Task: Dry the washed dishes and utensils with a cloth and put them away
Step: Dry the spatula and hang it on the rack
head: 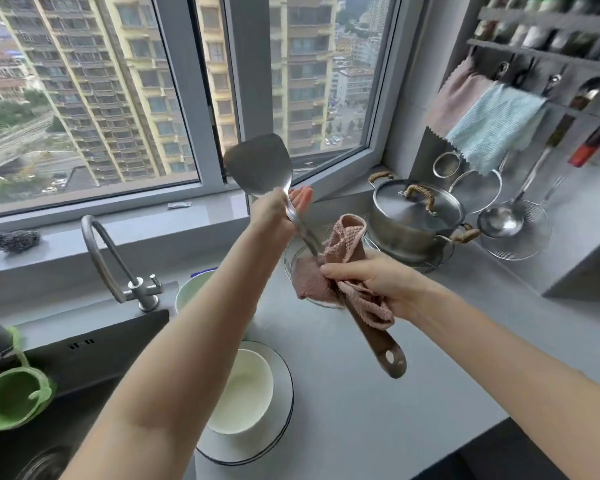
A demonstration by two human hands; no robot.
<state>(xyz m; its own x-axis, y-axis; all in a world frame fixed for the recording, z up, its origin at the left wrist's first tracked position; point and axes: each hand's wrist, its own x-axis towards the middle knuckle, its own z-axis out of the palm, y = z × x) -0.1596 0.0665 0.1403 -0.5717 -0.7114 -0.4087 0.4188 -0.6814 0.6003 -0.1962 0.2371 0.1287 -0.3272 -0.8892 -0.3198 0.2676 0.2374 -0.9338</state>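
Spatula [257, 164]: held in the air over the counter [378, 427], blade up toward the window, brown handle pointing down.
Left hand [279, 209]: grips the metal neck just below the blade.
Right hand [371, 282]: clamped around the pink cloth [343, 237], which is wrapped on the shaft between neck and handle.
White bowl [239, 393]: sits on the dark-rimmed plate [281, 414], under the left arm.
Pot [413, 220]: lid on, by the window corner.

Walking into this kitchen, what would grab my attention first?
A steel spatula raised mid-frame before the window: the left hand holds its neck while the right hand wraps a pink cloth round its handle. Behind it, tower blocks fill the window; a lidded steel pot sits on the counter to the right.
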